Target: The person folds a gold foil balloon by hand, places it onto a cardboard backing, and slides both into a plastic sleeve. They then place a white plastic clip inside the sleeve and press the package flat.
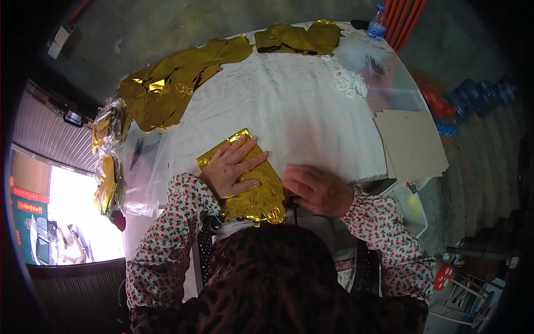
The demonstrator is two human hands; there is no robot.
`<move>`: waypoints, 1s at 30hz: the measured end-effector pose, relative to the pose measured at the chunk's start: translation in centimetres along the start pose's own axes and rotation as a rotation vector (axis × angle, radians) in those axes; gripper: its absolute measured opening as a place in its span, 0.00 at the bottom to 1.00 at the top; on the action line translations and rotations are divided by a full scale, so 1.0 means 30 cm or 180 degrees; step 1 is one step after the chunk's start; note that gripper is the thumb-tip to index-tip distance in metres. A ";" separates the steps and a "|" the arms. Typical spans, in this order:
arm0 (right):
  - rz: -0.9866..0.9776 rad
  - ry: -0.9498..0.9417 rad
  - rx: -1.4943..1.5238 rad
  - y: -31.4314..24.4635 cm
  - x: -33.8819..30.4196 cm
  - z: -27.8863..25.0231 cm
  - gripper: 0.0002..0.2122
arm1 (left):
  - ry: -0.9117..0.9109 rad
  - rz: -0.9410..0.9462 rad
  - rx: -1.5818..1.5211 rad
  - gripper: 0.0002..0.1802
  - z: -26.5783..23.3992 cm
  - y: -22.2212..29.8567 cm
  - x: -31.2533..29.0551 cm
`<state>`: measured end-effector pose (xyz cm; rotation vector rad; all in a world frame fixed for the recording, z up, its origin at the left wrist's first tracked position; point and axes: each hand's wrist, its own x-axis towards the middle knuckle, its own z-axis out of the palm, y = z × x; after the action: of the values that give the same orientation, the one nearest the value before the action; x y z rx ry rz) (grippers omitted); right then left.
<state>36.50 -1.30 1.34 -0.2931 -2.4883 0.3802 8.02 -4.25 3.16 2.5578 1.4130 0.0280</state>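
My left hand [233, 165] lies flat with spread fingers on a folded piece of shiny gold foil [261, 192] near the table's front edge. The foil's near edge is scalloped and hangs close to my body. Just right of it is my right hand [317, 191], its fingers curled and bunched toward the foil's right edge. The fingertips are partly hidden and a little blurred, so what they pinch, if anything, does not show. Both forearms wear floral sleeves.
A white cloth [267, 94] covers the table. Flat gold foil pieces [178, 78] lie along the far left, with another gold stack [300, 39] at the back. White cord [349, 82], a water bottle [376, 23] and beige cardboard sheets [411, 145] are on the right. Plastic-wrapped gold packets [108, 175] sit left.
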 end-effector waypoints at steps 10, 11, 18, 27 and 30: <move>-0.0372 0.0008 -0.0790 -0.005 0.093 0.079 0.17 | 0.0078 0.0018 0.0058 0.38 0.007 -0.005 0.002; -0.0256 0.0046 -0.0514 -0.004 0.100 0.071 0.16 | 0.0088 0.0041 0.0049 0.38 0.008 -0.004 0.004; -0.0027 0.0078 0.0040 0.017 0.103 0.076 0.15 | 0.0141 0.0058 0.0065 0.37 0.012 -0.002 0.006; -0.0039 -0.0070 0.0610 0.070 0.145 0.082 0.15 | 0.0218 0.0049 0.0139 0.41 0.023 -0.002 0.004; -0.0094 -0.0036 0.0510 0.080 0.137 0.087 0.15 | 0.0281 0.0004 0.0061 0.44 0.027 0.002 0.005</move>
<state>31.97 1.61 0.67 -0.1894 -2.4527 0.5668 8.25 -4.29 2.35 2.6027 1.4493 0.1296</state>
